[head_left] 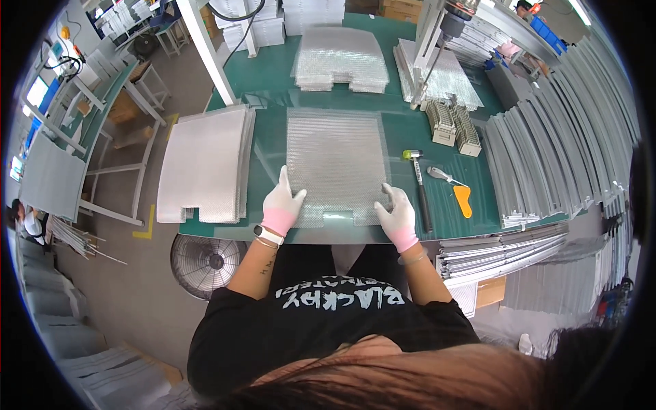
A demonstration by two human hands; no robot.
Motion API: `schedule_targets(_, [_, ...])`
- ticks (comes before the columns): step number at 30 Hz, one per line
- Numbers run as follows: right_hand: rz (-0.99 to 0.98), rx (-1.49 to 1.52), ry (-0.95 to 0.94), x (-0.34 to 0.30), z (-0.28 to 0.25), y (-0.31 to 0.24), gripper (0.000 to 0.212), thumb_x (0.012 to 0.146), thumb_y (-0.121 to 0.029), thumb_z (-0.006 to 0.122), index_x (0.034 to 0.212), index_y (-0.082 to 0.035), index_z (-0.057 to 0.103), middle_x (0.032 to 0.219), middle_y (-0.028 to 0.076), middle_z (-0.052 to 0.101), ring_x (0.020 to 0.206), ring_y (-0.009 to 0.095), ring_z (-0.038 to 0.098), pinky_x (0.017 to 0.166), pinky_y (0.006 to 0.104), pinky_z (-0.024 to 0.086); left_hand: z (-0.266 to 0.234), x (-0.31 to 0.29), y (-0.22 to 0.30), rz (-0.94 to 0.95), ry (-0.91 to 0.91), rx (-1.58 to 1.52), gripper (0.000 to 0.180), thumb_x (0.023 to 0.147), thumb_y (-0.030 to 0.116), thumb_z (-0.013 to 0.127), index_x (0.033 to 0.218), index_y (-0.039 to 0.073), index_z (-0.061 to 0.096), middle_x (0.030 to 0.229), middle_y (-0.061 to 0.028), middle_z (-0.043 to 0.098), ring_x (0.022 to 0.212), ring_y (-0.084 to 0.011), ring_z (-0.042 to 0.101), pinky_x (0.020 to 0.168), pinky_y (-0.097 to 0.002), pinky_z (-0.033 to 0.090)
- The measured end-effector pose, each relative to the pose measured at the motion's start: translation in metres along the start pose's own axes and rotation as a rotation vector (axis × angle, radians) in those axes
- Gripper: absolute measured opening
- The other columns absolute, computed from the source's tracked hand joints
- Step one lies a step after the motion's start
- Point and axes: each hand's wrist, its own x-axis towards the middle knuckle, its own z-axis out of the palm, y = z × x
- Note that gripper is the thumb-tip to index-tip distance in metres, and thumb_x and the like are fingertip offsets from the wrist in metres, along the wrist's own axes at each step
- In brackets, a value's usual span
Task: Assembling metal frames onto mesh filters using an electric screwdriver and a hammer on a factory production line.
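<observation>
A translucent ribbed sheet (335,160) with a small notch in its near edge lies flat before me on the green table. My left hand (281,206), in a white glove with a pink cuff, rests at the sheet's left edge, index finger stretched forward and thumb apart. At the near right edge is my right hand (396,216), gloved alike; its fingers are apart and slightly bent, touching the sheet. Neither hand visibly grips it. To the right lie a hammer (419,188) with a yellow-green tip, a grey-handled screwdriver (441,174) and a yellow-handled scraper (462,200).
Stacked notched sheets stand at left (201,160) and at the far side (342,58). Small beige blocks (451,124) sit near a suspended power driver (454,24). A long row of grey panels (547,150) flanks the right edge. A floor fan (208,263) stands below left.
</observation>
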Motion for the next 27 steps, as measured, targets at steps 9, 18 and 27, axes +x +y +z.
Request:
schedule_targets(9, [-0.065,-0.123,0.028,-0.009,0.011,0.018,0.047,0.080,-0.016,0.072,0.123,-0.001,0.059,0.117,0.019,0.062,0.110,0.034,0.060,0.094,0.0385,0.049,0.011,0.001,-0.012,-0.032,-0.027,0.007,0.082,0.087,0.028,0.067,0.150,-0.001,0.023,0.122,-0.0267,0.060,0.103,-0.0400,0.063,0.087,-0.0421,0.052])
schedule_targets(18, [-0.055,-0.154,-0.006,-0.013,0.010,0.015,0.048,0.080,-0.020,0.072,0.123,-0.003,0.059,0.117,0.018,0.062,0.110,0.034,0.060,0.093,0.0389,0.050,0.010,0.004,-0.019,-0.039,-0.116,0.027,0.084,0.087,0.029,0.068,0.150,-0.001,0.022,0.123,-0.0264,0.060,0.105,-0.0395,0.063,0.088,-0.0418,0.052])
schedule_targets(27, [-0.060,-0.216,-0.029,-0.008,0.010,0.016,0.050,0.079,-0.022,0.073,0.124,-0.005,0.058,0.117,0.018,0.060,0.106,0.034,0.061,0.090,0.0400,0.051,0.013,0.006,-0.018,0.012,-0.054,0.023,0.083,0.086,0.028,0.068,0.151,0.001,0.024,0.125,-0.0258,0.059,0.107,-0.0393,0.062,0.088,-0.0427,0.051])
